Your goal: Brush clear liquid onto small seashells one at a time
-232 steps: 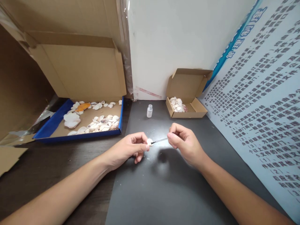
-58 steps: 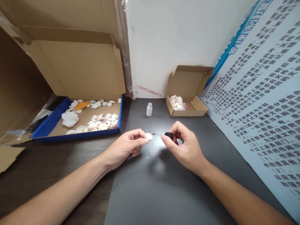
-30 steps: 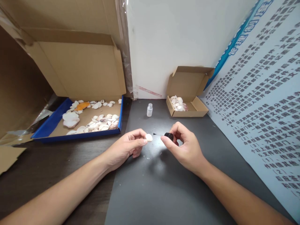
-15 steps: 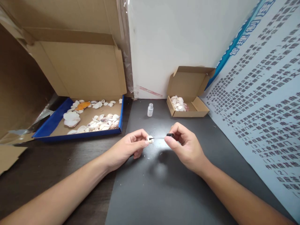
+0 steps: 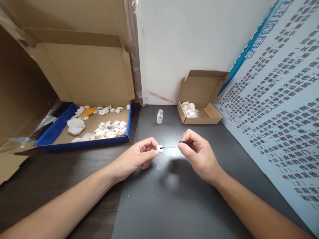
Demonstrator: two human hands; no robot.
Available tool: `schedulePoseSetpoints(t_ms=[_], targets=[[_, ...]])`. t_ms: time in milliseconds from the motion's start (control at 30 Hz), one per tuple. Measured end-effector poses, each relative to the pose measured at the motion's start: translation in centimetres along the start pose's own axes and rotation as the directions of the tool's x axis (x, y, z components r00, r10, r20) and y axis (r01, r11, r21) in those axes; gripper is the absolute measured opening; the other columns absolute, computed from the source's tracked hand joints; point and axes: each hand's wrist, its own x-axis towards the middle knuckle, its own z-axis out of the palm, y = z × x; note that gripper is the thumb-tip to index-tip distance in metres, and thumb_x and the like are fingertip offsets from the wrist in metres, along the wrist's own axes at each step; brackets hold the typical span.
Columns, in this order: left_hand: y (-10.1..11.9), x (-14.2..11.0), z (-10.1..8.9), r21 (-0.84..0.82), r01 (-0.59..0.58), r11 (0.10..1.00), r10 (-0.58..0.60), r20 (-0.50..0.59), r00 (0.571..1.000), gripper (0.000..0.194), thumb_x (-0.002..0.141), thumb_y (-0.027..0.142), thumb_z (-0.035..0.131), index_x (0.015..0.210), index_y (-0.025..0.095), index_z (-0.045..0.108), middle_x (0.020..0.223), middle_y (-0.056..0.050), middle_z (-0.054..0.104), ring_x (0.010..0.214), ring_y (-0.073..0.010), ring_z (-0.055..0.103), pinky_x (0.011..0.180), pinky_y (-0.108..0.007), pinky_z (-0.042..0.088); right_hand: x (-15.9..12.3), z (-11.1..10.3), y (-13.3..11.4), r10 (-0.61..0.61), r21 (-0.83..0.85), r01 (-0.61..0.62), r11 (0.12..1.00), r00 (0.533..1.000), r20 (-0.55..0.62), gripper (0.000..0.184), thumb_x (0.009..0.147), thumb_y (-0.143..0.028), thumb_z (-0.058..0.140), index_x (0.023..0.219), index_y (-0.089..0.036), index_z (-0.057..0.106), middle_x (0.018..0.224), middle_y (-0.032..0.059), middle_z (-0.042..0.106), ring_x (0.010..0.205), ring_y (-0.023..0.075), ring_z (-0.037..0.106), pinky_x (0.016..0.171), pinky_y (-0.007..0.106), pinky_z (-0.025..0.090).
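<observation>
My left hand (image 5: pixel 139 156) pinches a small white shell (image 5: pixel 160 149) between thumb and fingers, just above the dark mat (image 5: pixel 174 199). My right hand (image 5: pixel 198 155) is closed on the black cap of a thin brush (image 5: pixel 171 146), whose dark tip touches the shell. A small clear bottle (image 5: pixel 159 117) without its cap stands farther back on the mat.
A blue-rimmed tray (image 5: pixel 56 131) with several shells lies at the left under an open cardboard lid. A small open cardboard box (image 5: pixel 211 114) holding shells sits at the back right. A printed poster (image 5: pixel 281 109) leans along the right side. White wall behind.
My right hand has turned the brush from pointing at me to lying sideways, and its tip has come onto the shell. My left hand holds the shell in nearly the same place.
</observation>
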Motion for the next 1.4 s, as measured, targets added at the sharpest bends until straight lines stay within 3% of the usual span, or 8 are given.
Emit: schedulePoseSetpoints(t_ms=[133, 267, 433, 633, 767, 967, 1133, 1400], targets=[[-0.03, 0.01, 0.0, 0.006, -0.003, 1.0, 0.003, 0.004, 1.0, 0.022, 0.083, 0.035, 0.066, 0.085, 0.019, 0.051, 0.058, 0.009, 0.038, 0.049, -0.0026, 0.034, 0.048, -0.016, 0.029, 0.07, 0.18, -0.06, 0.024, -0.039, -0.023, 0.999, 0.999, 0.025, 0.031, 0.087, -0.033, 0.063, 0.07, -0.022, 0.04, 0.06, -0.006, 0.04, 0.054, 0.0115, 0.036, 0.051, 0.025, 0.031], [-0.05, 0.03, 0.01, 0.024, -0.014, 1.0, 0.013, 0.01, 1.0, 0.025, 0.084, 0.038, 0.065, 0.085, 0.018, 0.051, 0.059, 0.009, 0.038, 0.049, -0.0021, 0.034, 0.048, -0.015, 0.029, 0.01, 0.24, -0.1, 0.024, -0.156, -0.034, 0.987, 0.998, -0.062, 0.034, 0.084, -0.032, 0.067, 0.069, -0.022, 0.039, 0.059, -0.0069, 0.039, 0.053, 0.011, 0.036, 0.052, 0.026, 0.03], [-0.08, 0.02, -0.05, 0.039, -0.006, 0.999, 0.005, 0.011, 1.0, 0.027, 0.084, 0.04, 0.066, 0.085, 0.018, 0.05, 0.059, 0.009, 0.037, 0.049, -0.0021, 0.033, 0.048, -0.016, 0.029, -0.14, 0.12, -0.07, -0.01, -0.079, 0.007, 0.997, 0.999, -0.036, 0.031, 0.088, -0.033, 0.061, 0.069, -0.022, 0.04, 0.06, -0.0063, 0.038, 0.054, 0.0112, 0.035, 0.051, 0.026, 0.029], [-0.02, -0.01, -0.03, 0.063, -0.003, 0.998, 0.002, 0.02, 1.0, 0.03, 0.083, 0.042, 0.066, 0.083, 0.018, 0.05, 0.059, 0.008, 0.039, 0.05, -0.0027, 0.035, 0.048, -0.016, 0.028, -0.13, 0.19, -0.02, 0.014, -0.144, -0.024, 0.989, 0.998, -0.068, 0.034, 0.084, -0.032, 0.067, 0.069, -0.022, 0.039, 0.059, -0.0068, 0.039, 0.053, 0.0112, 0.036, 0.051, 0.026, 0.03], [-0.09, -0.01, -0.06, 0.045, -0.006, 0.999, 0.005, 0.027, 1.0, 0.028, 0.083, 0.041, 0.066, 0.084, 0.018, 0.05, 0.059, 0.008, 0.039, 0.05, -0.0029, 0.035, 0.048, -0.016, 0.028, -0.08, 0.1, -0.04, 0.011, -0.048, -0.011, 0.999, 1.0, 0.003, 0.032, 0.088, -0.034, 0.063, 0.069, -0.022, 0.04, 0.06, -0.0062, 0.038, 0.054, 0.0115, 0.036, 0.051, 0.026, 0.03], [-0.09, -0.01, -0.06, 0.064, 0.006, 0.998, -0.006, 0.013, 1.0, 0.03, 0.083, 0.044, 0.066, 0.083, 0.018, 0.052, 0.058, 0.008, 0.039, 0.05, -0.0032, 0.035, 0.048, -0.016, 0.027, -0.12, 0.21, -0.16, 0.011, -0.174, -0.021, 0.984, 0.998, -0.057, 0.033, 0.083, -0.032, 0.067, 0.068, -0.022, 0.04, 0.058, -0.007, 0.039, 0.052, 0.0113, 0.036, 0.052, 0.027, 0.03], [0.01, 0.01, -0.01, 0.056, 0.016, 0.998, -0.017, 0.018, 1.0, 0.029, 0.082, 0.042, 0.066, 0.084, 0.018, 0.051, 0.057, 0.008, 0.038, 0.049, -0.0032, 0.034, 0.047, -0.016, 0.026, -0.15, 0.16, -0.16, -0.006, -0.106, 0.006, 0.994, 1.0, -0.001, 0.031, 0.086, -0.033, 0.064, 0.069, -0.022, 0.04, 0.06, -0.0063, 0.04, 0.054, 0.0118, 0.038, 0.052, 0.027, 0.031], [0.07, -0.01, 0.03, 0.047, 0.013, 0.999, -0.014, 0.025, 1.0, 0.029, 0.082, 0.042, 0.066, 0.084, 0.018, 0.051, 0.057, 0.008, 0.037, 0.049, -0.0036, 0.033, 0.048, -0.017, 0.027, -0.12, 0.11, -0.18, 0.002, -0.11, -0.004, 0.994, 1.0, -0.02, 0.032, 0.086, -0.033, 0.064, 0.069, -0.022, 0.039, 0.059, -0.0065, 0.04, 0.053, 0.0115, 0.037, 0.051, 0.026, 0.031]])
